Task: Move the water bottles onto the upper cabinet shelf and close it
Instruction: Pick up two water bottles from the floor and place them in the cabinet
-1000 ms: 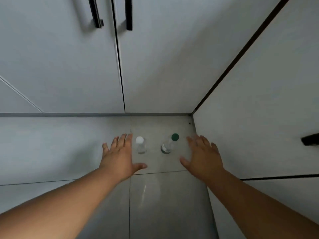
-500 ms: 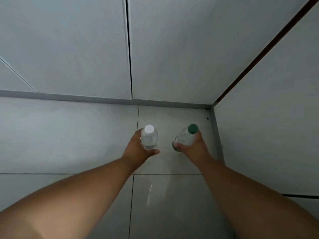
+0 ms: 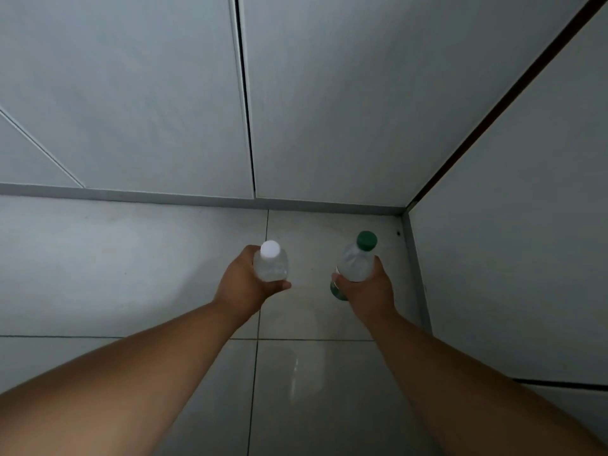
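1. Left hand [image 3: 245, 284] is now wrapping its fingers round the white-capped bottle [image 3: 270, 265]; a second ago it was hovering spread beside it.
2. Right hand [image 3: 368, 291] is curling round the green-capped bottle [image 3: 357, 263], thumb across the lower body. It too was spread and clear a second ago.
3. Both bottles are sitting low over the tiled floor [image 3: 131, 264], in the corner by the cabinet doors [image 3: 329, 110]. Green-capped one is tilting away from the camera; white-capped one is looking roughly upright.
4. Can't tell whether the bases are off the floor yet.
5. Meaning, as I'm reading it: the grasp is done and the lift is starting.
6. Doors are showing closed and both hands are occupied, so opening the cabinet is looking like the next snag. Upper shelf isn't in view.
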